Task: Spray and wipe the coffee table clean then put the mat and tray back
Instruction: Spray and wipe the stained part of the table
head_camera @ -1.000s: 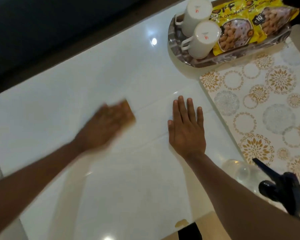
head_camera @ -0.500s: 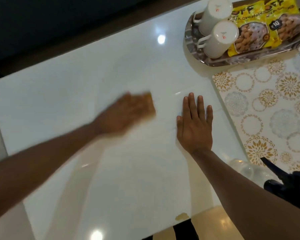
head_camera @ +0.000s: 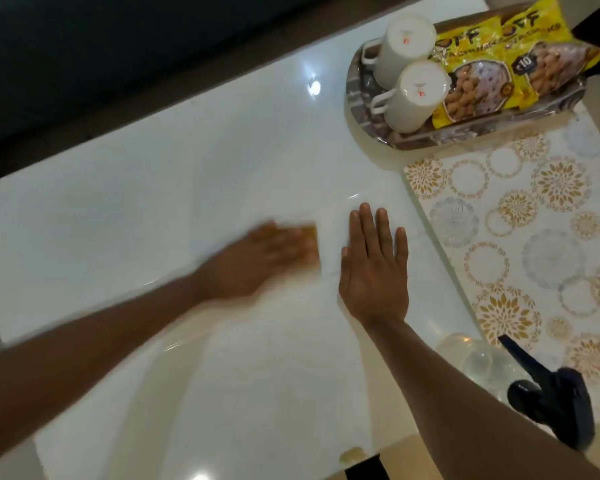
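My left hand point(head_camera: 257, 258) presses a yellow-brown cloth point(head_camera: 67, 233) flat on the glossy white coffee table point(head_camera: 153, 188); the hand is blurred by motion and covers most of the cloth. Just to its right, my right hand point(head_camera: 373, 268) rests flat on the table with straight fingers, holding nothing. The patterned mat point(head_camera: 520, 237) lies at the right side of the table. Behind it sits the tray point(head_camera: 357, 98) with two upturned white mugs point(head_camera: 414, 95) and yellow snack packets point(head_camera: 499, 64). A clear spray bottle point(head_camera: 482, 362) with a dark trigger head point(head_camera: 555, 400) stands at the near right.
A small brownish spot point(head_camera: 352, 455) sits at the table's near edge. Dark floor or furniture lies beyond the far edge. Ceiling-light reflections shine on the tabletop.
My left hand has slid the cloth rightward across the table until it is close beside my right hand. The right hand has stayed flat in place.
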